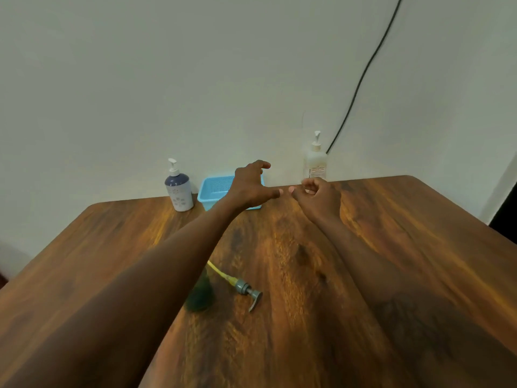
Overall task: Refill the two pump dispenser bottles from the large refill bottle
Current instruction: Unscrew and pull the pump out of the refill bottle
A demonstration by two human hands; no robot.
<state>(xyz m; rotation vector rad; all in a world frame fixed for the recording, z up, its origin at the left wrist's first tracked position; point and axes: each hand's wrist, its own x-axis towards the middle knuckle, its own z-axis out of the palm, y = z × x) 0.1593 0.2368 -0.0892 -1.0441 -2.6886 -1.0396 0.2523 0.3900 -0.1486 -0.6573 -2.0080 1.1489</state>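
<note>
Wood table [391, 247]: your left hand [249, 186] spread, right hand [319, 197] half curled, both empty, could topple the clear bottle [316, 163] at one o'clock.

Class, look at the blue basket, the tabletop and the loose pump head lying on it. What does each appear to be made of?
Blue basket: likely moulded plastic, matte, with a perforated mesh floor.
Tabletop: wood or wood-look laminate; brown grain, soft sheen.
Loose pump head: grey plastic, apparently, with a yellowish dip tube.
</note>
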